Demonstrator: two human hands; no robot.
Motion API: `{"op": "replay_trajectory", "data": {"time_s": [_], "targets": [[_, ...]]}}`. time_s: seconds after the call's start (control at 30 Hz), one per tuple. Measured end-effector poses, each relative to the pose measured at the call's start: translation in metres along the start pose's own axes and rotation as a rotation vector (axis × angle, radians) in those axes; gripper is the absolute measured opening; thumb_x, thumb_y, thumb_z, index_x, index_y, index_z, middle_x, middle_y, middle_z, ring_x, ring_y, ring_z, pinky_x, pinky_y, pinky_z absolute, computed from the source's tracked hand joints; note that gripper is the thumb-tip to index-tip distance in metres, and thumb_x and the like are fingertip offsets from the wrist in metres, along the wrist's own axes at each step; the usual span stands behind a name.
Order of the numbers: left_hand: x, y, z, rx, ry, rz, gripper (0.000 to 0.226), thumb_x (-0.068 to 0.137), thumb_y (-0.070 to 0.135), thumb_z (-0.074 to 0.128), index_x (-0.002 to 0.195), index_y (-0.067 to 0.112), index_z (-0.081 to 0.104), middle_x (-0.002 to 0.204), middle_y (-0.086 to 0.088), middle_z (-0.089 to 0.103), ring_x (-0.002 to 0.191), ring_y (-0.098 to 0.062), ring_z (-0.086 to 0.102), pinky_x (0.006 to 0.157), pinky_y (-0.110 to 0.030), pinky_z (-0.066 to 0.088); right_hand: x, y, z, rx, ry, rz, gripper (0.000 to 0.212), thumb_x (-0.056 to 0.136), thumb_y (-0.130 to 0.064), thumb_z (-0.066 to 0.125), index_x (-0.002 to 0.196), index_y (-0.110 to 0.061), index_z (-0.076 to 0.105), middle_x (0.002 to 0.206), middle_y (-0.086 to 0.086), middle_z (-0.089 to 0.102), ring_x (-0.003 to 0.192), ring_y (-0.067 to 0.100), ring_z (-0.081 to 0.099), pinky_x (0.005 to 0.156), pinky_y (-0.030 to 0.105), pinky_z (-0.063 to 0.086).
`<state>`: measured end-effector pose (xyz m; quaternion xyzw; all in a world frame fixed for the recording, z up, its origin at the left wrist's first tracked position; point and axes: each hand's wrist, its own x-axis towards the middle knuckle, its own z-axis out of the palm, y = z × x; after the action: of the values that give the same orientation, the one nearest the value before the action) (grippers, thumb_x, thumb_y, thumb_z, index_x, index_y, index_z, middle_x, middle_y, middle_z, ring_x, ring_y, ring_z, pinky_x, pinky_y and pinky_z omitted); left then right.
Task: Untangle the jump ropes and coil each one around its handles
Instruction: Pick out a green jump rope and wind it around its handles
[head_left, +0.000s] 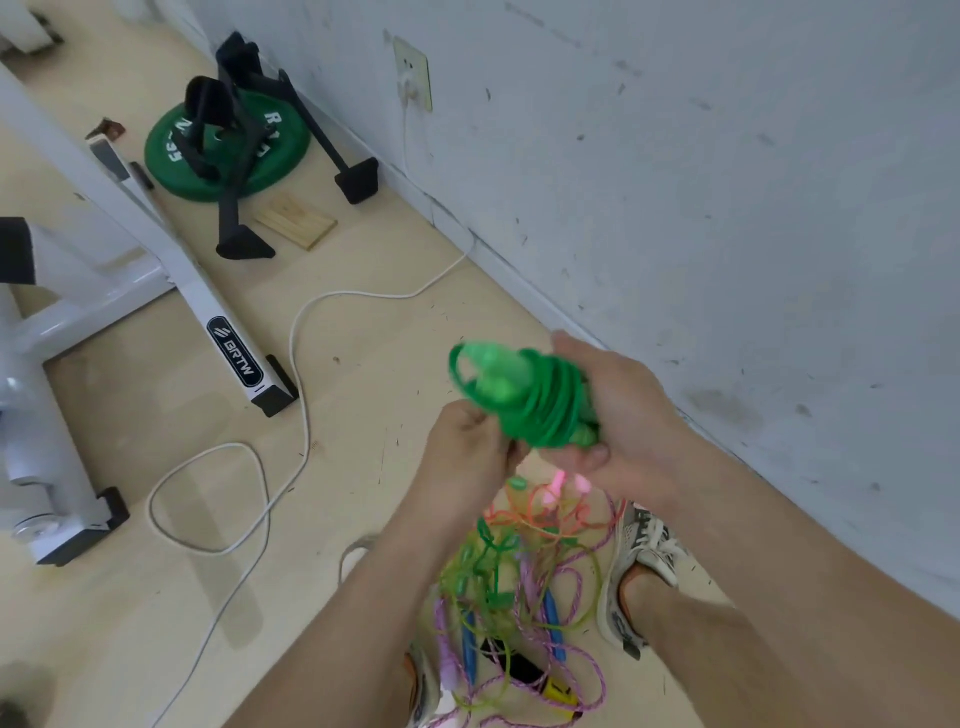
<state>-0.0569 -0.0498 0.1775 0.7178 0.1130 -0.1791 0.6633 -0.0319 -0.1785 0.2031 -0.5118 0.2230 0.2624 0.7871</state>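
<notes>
A green jump rope (524, 400) is wound in many turns around its two translucent green handles, held in the air over the floor. My right hand (623, 415) grips the bundle from the right and below. My left hand (467, 441) pinches the rope's lower left end with curled fingers. Below my hands, on the floor between my feet, lies a tangled pile of ropes (524, 587) in pink, orange, yellow-green and purple, with blue, pink and black-and-yellow handles among them.
A white cable (296, 353) loops across the wooden floor from a wall socket (413, 75). A white exercise machine frame (156, 244) stands on the left. A green weight plate (228, 150) with a black stand and a wooden block (297, 221) lie near the wall. My shoe (634, 566) is beside the pile.
</notes>
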Motion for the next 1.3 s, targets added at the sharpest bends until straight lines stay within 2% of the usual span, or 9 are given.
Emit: {"op": "replay_trajectory", "data": {"time_s": [0.17, 0.33, 0.5, 0.73, 0.87, 0.93, 1.03, 1.13, 1.3], "targets": [[-0.013, -0.009, 0.019, 0.984, -0.068, 0.409, 0.012, 0.098, 0.022, 0.044, 0.108, 0.018, 0.048, 0.07, -0.004, 0.059, 0.066, -0.03, 0.059, 0.052, -0.034, 0.032, 0.013, -0.006, -0.016, -0.176, 0.436, -0.2, 0.031, 0.098, -0.019, 0.038, 0.069, -0.01, 0.036, 0.06, 0.014, 0.038, 0.037, 0.02, 0.037, 0.035, 0.017, 0.022], [-0.021, 0.003, 0.02, 1.366, -0.036, 0.595, 0.034, 0.058, 0.023, 0.084, 0.06, 0.019, 0.051, 0.04, 0.0, 0.046, 0.03, -0.022, 0.037, 0.043, -0.019, 0.01, 0.013, -0.003, -0.021, -0.821, 0.617, -0.556, 0.048, 0.104, -0.022, 0.034, 0.057, -0.016, 0.025, 0.051, -0.003, 0.028, 0.045, 0.011, 0.029, 0.045, 0.028, 0.025], [-0.021, 0.011, 0.005, 1.217, 0.046, 0.73, 0.035, 0.083, 0.041, 0.045, 0.058, 0.02, 0.056, 0.05, 0.004, 0.051, 0.041, -0.021, 0.051, 0.039, -0.022, 0.031, 0.014, -0.002, -0.024, -1.252, 0.464, -0.49, 0.048, 0.104, -0.027, 0.032, 0.058, -0.018, 0.029, 0.058, -0.001, 0.035, 0.056, 0.013, 0.032, 0.058, 0.035, 0.015], [-0.01, 0.014, -0.025, 1.057, 0.036, 0.751, 0.036, 0.077, 0.054, 0.05, 0.074, 0.026, 0.073, 0.068, 0.007, 0.063, 0.063, -0.018, 0.062, 0.05, -0.035, 0.049, 0.013, 0.003, -0.013, -1.261, 0.155, -0.278, 0.051, 0.104, -0.034, 0.036, 0.057, -0.013, 0.034, 0.051, 0.001, 0.038, 0.047, 0.018, 0.037, 0.048, 0.03, 0.03], [-0.01, 0.015, -0.031, 0.931, -0.071, 0.493, 0.029, 0.072, 0.059, 0.064, 0.087, 0.036, 0.073, 0.069, 0.004, 0.069, 0.061, -0.008, 0.057, 0.06, -0.032, 0.047, 0.006, 0.0, -0.008, -1.254, -0.02, -0.086, 0.047, 0.103, -0.034, 0.036, 0.061, -0.012, 0.04, 0.05, 0.004, 0.041, 0.036, 0.02, 0.044, 0.039, 0.025, 0.036], [-0.008, 0.013, -0.029, 0.8, -0.215, 0.345, 0.015, 0.074, 0.047, 0.073, 0.089, 0.046, 0.069, 0.065, 0.001, 0.068, 0.056, -0.006, 0.052, 0.061, -0.03, 0.044, 0.001, -0.001, -0.007, -1.307, -0.105, -0.048, 0.05, 0.103, -0.041, 0.033, 0.064, -0.013, 0.045, 0.055, 0.007, 0.046, 0.03, 0.012, 0.045, 0.032, 0.023, 0.036], [-0.004, 0.015, -0.033, 0.525, -0.324, 0.2, 0.011, 0.078, 0.023, 0.076, 0.073, 0.033, 0.076, 0.065, 0.005, 0.07, 0.059, 0.001, 0.056, 0.065, -0.023, 0.045, -0.006, -0.004, -0.003, -1.249, -0.247, 0.016, 0.065, 0.091, -0.068, 0.028, 0.064, -0.019, 0.058, 0.052, 0.004, 0.051, 0.03, 0.01, 0.048, 0.031, 0.02, 0.037], [-0.001, 0.015, -0.039, 0.378, -0.327, 0.111, 0.009, 0.083, 0.014, 0.072, 0.074, 0.013, 0.075, 0.052, 0.004, 0.06, 0.05, -0.004, 0.047, 0.056, -0.018, 0.038, -0.005, -0.003, -0.008, -1.176, -0.342, 0.008, 0.07, 0.069, -0.084, 0.04, 0.077, -0.017, 0.059, 0.061, 0.001, 0.051, 0.038, 0.014, 0.048, 0.039, 0.021, 0.036], [0.003, 0.011, -0.046, 0.261, -0.244, 0.055, 0.014, 0.087, 0.012, 0.066, 0.074, 0.013, 0.072, 0.043, 0.01, 0.053, 0.044, -0.004, 0.039, 0.048, -0.017, 0.034, 0.003, 0.002, -0.017, -1.213, -0.29, -0.127, 0.071, 0.047, -0.083, 0.067, 0.096, -0.037, 0.047, 0.094, -0.002, 0.06, 0.075, 0.025, 0.063, 0.064, 0.038, 0.053]]}}
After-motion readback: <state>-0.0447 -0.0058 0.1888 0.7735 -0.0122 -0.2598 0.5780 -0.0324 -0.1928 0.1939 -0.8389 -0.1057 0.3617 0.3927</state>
